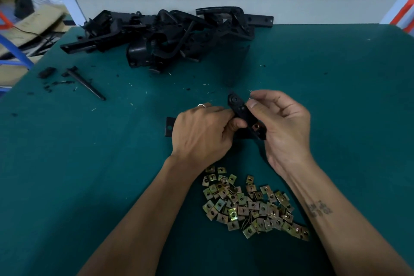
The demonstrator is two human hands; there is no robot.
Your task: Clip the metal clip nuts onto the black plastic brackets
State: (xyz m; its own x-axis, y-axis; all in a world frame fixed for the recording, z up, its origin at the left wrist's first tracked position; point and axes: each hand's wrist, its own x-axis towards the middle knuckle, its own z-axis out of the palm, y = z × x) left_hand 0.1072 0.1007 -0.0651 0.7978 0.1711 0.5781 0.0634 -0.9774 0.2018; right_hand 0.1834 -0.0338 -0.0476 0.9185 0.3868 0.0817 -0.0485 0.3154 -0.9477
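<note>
A black plastic bracket (240, 110) is held above the green table between both hands. My left hand (201, 132) grips its lower middle with curled fingers. My right hand (284, 125) pinches the bracket from the right with thumb and fingers. A metal clip nut (257, 127) shows on the bracket's lower end, beside my right palm. One end of the bracket (169, 126) sticks out left of my left hand. A heap of loose brass-coloured clip nuts (251, 204) lies on the table between my forearms.
A pile of black plastic brackets (165, 36) lies at the table's far side. A black spike-shaped piece (86, 83) and small black scraps (46, 72) lie at the far left. A white wall runs behind the green table (336, 96). Boxes stand off the left edge.
</note>
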